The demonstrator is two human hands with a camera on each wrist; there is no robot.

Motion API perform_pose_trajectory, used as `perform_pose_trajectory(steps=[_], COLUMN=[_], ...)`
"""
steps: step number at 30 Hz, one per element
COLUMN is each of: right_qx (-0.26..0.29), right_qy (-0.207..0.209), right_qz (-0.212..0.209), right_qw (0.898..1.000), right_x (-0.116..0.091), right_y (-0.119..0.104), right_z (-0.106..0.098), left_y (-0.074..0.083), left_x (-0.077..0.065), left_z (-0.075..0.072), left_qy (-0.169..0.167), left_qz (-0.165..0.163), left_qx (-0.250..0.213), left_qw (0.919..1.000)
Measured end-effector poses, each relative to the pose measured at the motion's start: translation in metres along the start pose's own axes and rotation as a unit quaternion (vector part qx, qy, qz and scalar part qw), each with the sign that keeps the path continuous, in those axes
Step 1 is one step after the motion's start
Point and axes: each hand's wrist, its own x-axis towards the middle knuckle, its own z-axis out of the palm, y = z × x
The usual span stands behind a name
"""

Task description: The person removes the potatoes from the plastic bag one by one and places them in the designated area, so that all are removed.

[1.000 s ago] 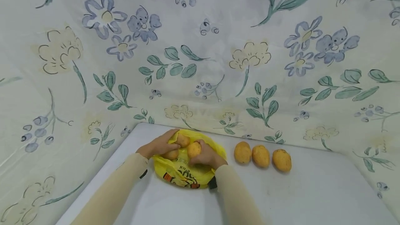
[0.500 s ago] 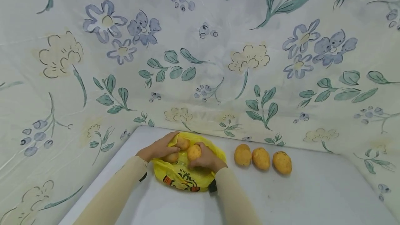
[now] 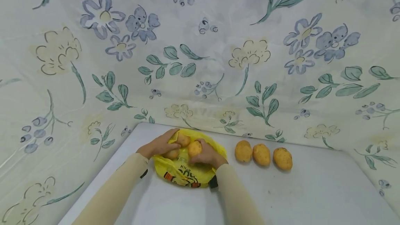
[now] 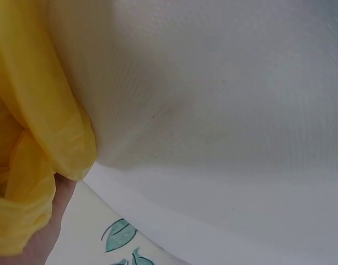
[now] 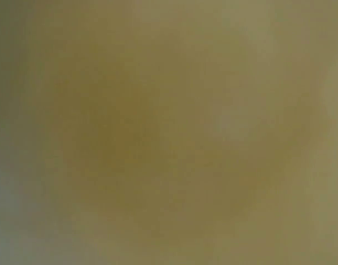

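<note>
A yellow plastic bag (image 3: 162, 169) with dark printing sits with its mouth spread wide on the white table. My left hand (image 3: 158, 146) grips the bag's left rim, thumb on the inner side; in the left wrist view, yellow plastic (image 4: 53, 110) covers most of that hand. Inside the bag's mouth, my right hand (image 3: 208, 155) holds a potato (image 3: 195, 148) between thumb and fingers. Two more potatoes lie in the bag, one at the back (image 3: 183, 140) and one beside the left thumb (image 3: 172, 154). The right wrist view is a yellow-brown blur.
Three potatoes stand in a row right of the bag: a left one (image 3: 243, 151), a middle one (image 3: 261, 155) and a right one (image 3: 282, 158). Flower-patterned sheeting (image 3: 215, 55) rises behind the white table (image 3: 312, 190) and along its left side.
</note>
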Motion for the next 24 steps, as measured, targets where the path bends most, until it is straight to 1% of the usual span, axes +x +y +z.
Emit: perform_pose_trajectory(steps=[3, 6, 9, 14, 17, 19, 24], right_qx=[0.004, 0.006, -0.002, -0.045, -0.078, -0.092, -0.062], right_qy=[0.0, -0.001, 0.001, -0.001, -0.006, -0.006, -0.009], right_qz=[0.002, 0.004, 0.003, -0.006, -0.021, -0.029, -0.051], right_qw=[1.0, 1.0, 1.0, 0.999, 0.997, 0.995, 0.997], right_x=[0.0, -0.001, -0.001, -0.002, -0.004, -0.005, -0.008], right_y=[-0.001, 0.0, 0.001, -0.002, -0.006, -0.008, -0.018], right_z=[0.0, 0.001, 0.0, -0.001, -0.002, -0.003, -0.008], left_y=[-0.001, -0.002, -0.002, -0.002, -0.001, -0.001, -0.004], left_x=[0.001, 0.002, 0.003, 0.004, 0.004, 0.004, 0.003], left_z=[0.0, 0.001, 0.002, 0.002, 0.001, 0.001, -0.002], left_qy=[0.001, 0.0, 0.0, 0.001, 0.004, 0.002, -0.001], left_qz=[0.003, -0.002, -0.002, -0.006, -0.008, -0.001, -0.003], left_qx=[-0.002, -0.001, -0.002, 0.002, -0.001, 0.0, 0.007], left_qw=[1.0, 1.0, 1.0, 1.0, 1.0, 1.0, 1.0])
